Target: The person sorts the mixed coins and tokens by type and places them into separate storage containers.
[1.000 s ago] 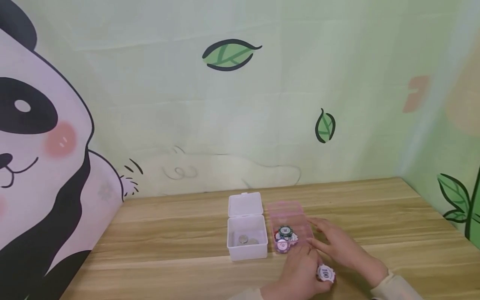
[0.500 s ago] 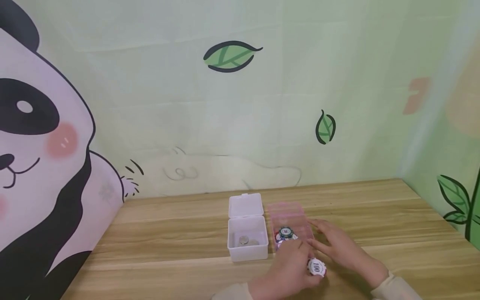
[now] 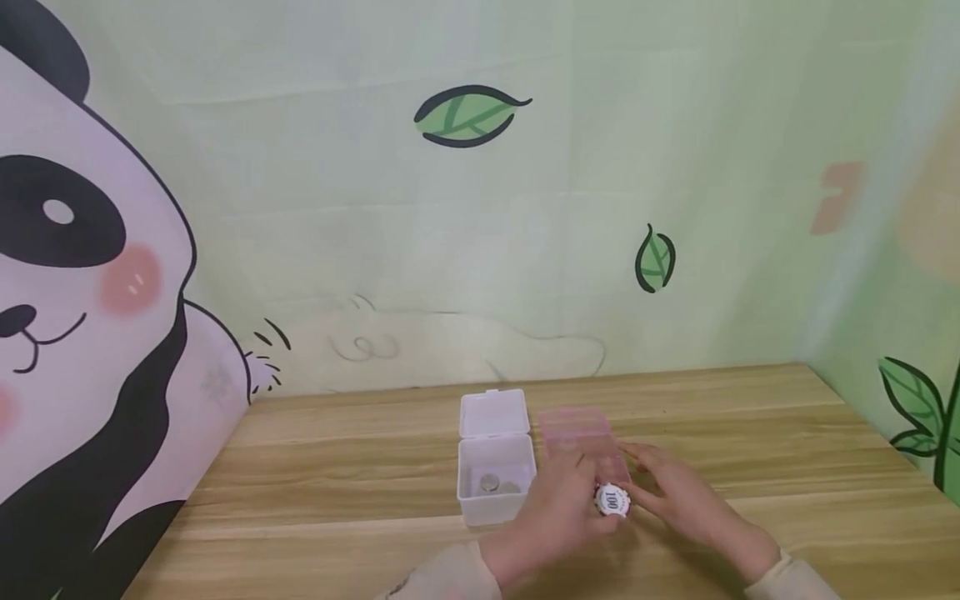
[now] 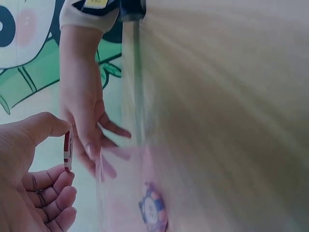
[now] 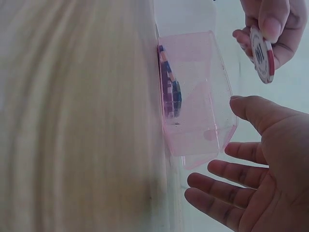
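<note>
My left hand [image 3: 558, 504] pinches a white poker chip [image 3: 612, 500] marked 100, with a red edge [image 4: 68, 147], between thumb and fingers. It holds the chip above the near end of a clear pink plastic box [image 3: 577, 425]. Several poker chips [image 5: 171, 96] lie at the bottom of that box; in the head view the left hand hides them. My right hand [image 3: 678, 500] is at the box's right side with its fingers extended. In the right wrist view its thumb [image 5: 246, 108] meets the box's edge.
Left of the pink box, a white plastic box [image 3: 495, 507] has its lid [image 3: 493, 414] raised at the back. Coins [image 3: 489, 482] lie inside it. Both boxes stand on a wood-grain table [image 3: 337, 467]. Behind is a backdrop printed with a panda [image 3: 150, 367] and leaves.
My left hand has carried the chip leftward and away from me, from the front right of the pink box to above it. The right hand has stayed at the box's side.
</note>
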Tool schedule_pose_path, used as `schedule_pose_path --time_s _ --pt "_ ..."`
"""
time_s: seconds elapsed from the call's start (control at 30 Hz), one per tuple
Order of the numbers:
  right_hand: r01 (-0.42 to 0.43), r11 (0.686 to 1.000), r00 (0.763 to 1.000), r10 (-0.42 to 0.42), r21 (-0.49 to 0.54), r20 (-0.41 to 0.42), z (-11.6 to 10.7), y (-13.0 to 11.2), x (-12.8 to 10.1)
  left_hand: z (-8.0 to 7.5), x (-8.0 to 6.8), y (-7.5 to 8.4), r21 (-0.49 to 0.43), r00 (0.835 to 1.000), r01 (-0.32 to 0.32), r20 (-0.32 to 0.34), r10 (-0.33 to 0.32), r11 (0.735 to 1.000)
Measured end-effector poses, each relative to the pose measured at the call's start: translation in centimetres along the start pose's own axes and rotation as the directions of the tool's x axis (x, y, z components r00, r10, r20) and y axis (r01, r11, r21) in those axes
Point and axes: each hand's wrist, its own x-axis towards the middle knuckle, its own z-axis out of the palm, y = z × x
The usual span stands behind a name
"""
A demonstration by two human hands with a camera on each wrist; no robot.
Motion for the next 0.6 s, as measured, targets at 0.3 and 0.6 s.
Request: schedule_pose_path --time_s 0.3,0.6 --pt "-0.009 1.000 1.000 0.008 0.022 0.012 0.0 0.1 0.0 -0.8 1.6 -1.5 -0.057 0.995 0.078 0.064 -0.074 0.995" --pt "-0.003 1.000 1.000 0.003 0.012 0.010 0.1 0.1 0.0 -0.1 2.8 -3.2 0.025 0.987 0.109 0.115 -0.111 0.994"
